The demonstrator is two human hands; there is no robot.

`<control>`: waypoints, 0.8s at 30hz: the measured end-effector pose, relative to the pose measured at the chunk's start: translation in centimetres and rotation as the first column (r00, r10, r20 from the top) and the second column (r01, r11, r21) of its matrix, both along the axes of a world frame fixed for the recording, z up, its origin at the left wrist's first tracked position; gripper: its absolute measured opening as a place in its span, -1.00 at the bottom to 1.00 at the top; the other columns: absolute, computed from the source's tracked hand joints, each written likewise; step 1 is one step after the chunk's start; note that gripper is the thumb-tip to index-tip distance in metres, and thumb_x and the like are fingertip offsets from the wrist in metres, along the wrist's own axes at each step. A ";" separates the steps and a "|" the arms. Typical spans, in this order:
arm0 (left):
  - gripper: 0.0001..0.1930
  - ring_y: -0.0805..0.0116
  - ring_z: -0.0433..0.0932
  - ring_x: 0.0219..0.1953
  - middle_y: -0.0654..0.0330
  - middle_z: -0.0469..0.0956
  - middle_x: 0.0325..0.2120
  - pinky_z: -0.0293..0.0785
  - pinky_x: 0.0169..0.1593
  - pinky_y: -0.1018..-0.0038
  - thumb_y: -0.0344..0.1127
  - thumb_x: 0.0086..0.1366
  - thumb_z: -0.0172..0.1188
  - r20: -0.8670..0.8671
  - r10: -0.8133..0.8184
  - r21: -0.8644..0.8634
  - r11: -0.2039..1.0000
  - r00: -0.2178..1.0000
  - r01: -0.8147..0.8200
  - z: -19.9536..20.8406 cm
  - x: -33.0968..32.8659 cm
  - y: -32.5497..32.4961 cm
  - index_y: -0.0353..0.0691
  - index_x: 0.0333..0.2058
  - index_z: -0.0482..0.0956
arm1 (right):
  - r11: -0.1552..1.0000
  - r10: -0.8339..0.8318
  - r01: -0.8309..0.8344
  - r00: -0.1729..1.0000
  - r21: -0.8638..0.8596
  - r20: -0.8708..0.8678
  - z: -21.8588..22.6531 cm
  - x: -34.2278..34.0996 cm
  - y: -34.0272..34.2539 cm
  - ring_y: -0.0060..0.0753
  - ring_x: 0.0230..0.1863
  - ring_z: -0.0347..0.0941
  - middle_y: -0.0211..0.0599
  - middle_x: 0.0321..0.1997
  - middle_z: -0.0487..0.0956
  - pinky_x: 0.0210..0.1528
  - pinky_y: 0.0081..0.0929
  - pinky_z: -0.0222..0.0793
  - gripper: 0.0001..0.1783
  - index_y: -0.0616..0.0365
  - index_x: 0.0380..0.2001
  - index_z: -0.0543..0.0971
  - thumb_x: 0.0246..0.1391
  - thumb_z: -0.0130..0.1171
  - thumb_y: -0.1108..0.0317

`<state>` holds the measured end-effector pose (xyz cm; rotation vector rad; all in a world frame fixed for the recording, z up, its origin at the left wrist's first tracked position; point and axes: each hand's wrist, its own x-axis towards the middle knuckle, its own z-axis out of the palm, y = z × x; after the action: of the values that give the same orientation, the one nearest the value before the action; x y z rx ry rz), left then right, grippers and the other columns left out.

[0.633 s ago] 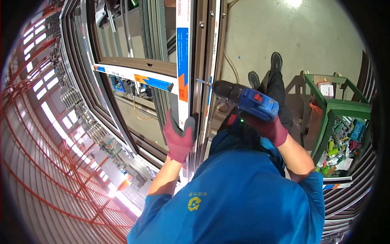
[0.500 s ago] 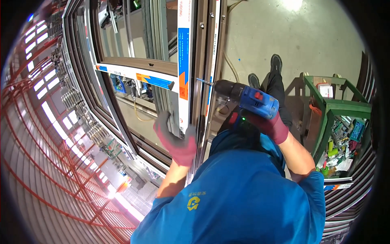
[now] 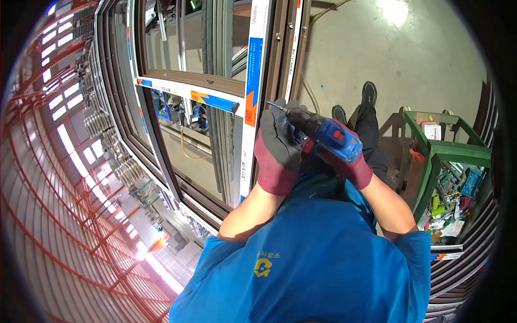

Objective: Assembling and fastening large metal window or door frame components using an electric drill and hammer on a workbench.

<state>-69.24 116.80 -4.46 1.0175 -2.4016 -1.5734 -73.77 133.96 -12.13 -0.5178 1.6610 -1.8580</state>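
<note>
My right hand (image 3: 353,168), in a maroon and grey work glove, is wrapped round the grip of a blue and black cordless drill (image 3: 336,139). The drill's thin bit (image 3: 277,106) points left toward a brown window frame (image 3: 276,59). Beside the chuck, my left hand (image 3: 278,141), gloved the same way, has its fingers drawn together near the bit; what they hold, if anything, is hidden. White protective tape (image 3: 257,81) with blue and orange print runs along the frame, left of the hands.
A green metal cart (image 3: 458,151) with tools and small parts stands at the right. A yellowish hose (image 3: 311,91) lies on the grey floor (image 3: 398,59). Glass panes and a crossbar (image 3: 186,92) fill the frame at the left. Long profiles are stacked at lower right.
My left hand has moved right and up from over the frame to the drill's front end, and its spread fingers have closed. The drill has shifted slightly down and left.
</note>
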 end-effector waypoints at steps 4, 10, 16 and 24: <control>-0.38 0.23 0.59 0.11 0.05 0.58 0.07 0.52 0.18 0.39 -0.60 0.22 0.34 -0.019 -0.120 0.115 0.986 0.993 0.121 2.0 -1.7 0.9 -0.37 0.24 0.35 | 0.999 -0.005 0.013 0.978 0.039 -0.209 -0.7 -0.3 0.8 -0.06 -0.02 0.67 -0.12 0.01 0.67 0.06 -0.34 0.59 -0.43 0.18 0.09 0.62 -0.08 0.46 0.51; -0.26 0.20 0.60 0.11 0.08 0.58 0.09 0.53 0.18 0.39 -0.52 0.17 0.45 -0.037 -0.224 0.114 0.967 0.974 0.227 -0.7 -1.4 -0.5 -0.37 0.28 0.29 | 1.000 0.027 -0.025 0.995 0.014 -0.099 0.5 -1.6 1.8 -0.19 -0.04 0.68 -0.15 0.02 0.66 0.04 -0.35 0.59 -0.48 0.23 0.09 0.60 0.02 0.46 0.48; -0.51 0.25 0.64 -0.02 0.07 0.61 0.00 0.60 0.06 0.42 -0.48 0.36 0.30 -0.123 -0.357 -0.177 0.926 0.926 0.334 -1.8 -1.7 0.4 -0.30 0.22 0.38 | 0.986 0.096 -0.067 0.976 -0.151 0.197 0.3 -3.1 2.8 -0.30 -0.03 0.66 -0.20 0.01 0.67 0.12 -0.37 0.53 -0.43 0.27 0.16 0.56 0.04 0.40 0.45; -0.72 0.36 0.64 -0.03 0.08 0.64 -0.07 0.63 -0.06 0.46 -0.31 0.58 0.05 -0.076 0.133 0.376 0.922 0.988 -0.095 -1.3 -2.4 1.5 -0.21 0.18 0.45 | 0.951 0.304 -0.253 0.872 -0.179 0.384 1.6 -6.9 3.8 -0.45 0.04 0.57 -0.24 0.02 0.66 0.18 -0.40 0.47 -0.33 0.32 0.25 0.49 0.05 0.42 0.45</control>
<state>-71.68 118.30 -5.72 1.0809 -1.9808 -2.0305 -80.67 137.77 -10.56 -0.3637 1.1353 -1.7162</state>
